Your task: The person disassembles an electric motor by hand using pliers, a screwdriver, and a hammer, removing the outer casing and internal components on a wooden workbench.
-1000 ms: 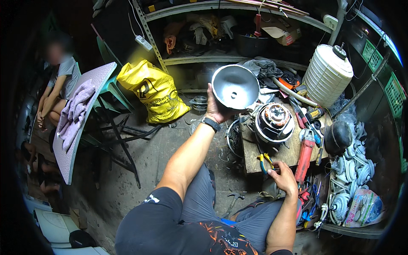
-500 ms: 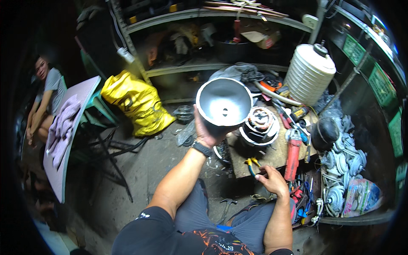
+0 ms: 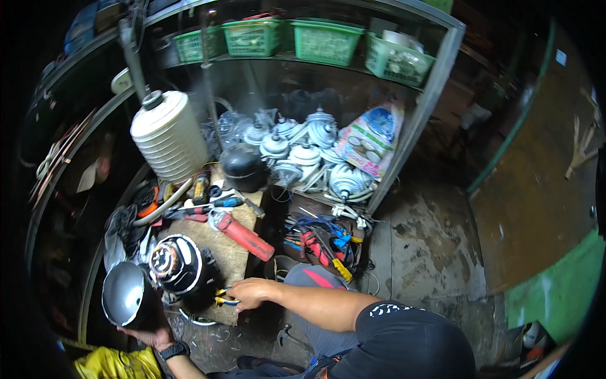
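Both hands are busy: your left hand (image 3: 146,330) cups the bowl (image 3: 124,294) clear of the motor (image 3: 177,265); your right hand (image 3: 249,294) grips pliers (image 3: 223,296).

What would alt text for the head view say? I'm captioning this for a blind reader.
A person's left hand holds a grey metal bowl beside a motor on a wooden board, while the right hand grips yellow-handled pliers. Behind are a red tool, a white ribbed canister and green baskets.
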### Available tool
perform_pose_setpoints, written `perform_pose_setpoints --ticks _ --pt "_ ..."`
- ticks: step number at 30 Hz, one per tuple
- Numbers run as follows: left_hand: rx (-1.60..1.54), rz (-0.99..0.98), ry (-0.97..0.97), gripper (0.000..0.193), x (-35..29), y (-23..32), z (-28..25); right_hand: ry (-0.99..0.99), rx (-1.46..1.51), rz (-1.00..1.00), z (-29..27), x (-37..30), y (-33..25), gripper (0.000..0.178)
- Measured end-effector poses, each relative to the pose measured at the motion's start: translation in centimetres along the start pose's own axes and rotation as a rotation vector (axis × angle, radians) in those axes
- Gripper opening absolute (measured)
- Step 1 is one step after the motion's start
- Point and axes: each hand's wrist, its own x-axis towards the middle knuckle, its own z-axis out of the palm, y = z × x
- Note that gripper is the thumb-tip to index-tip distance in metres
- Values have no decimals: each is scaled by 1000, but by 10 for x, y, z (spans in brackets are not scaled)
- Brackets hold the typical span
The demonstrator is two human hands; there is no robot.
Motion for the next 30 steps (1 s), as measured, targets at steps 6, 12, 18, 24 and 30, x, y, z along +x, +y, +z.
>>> perform_pose_setpoints --ticks 6,12,18,24,30 --pt "12 -49 130 118 10 -18 10 35 36 67 6 -17 4 55" --pt "14 -70 88 120 16 2 -7 44 25 44 13 -4 1 55" --pt "24 -34 44 118 7 -6 6 33 41 46 11 -6 4 54" --pt "89 -179 -224 99 -14 -29 37 218 63 -74 12 -11 -2 45" --pt "170 -324 -245 76 -40 -63 48 473 1169 -218 0 -11 -16 47"
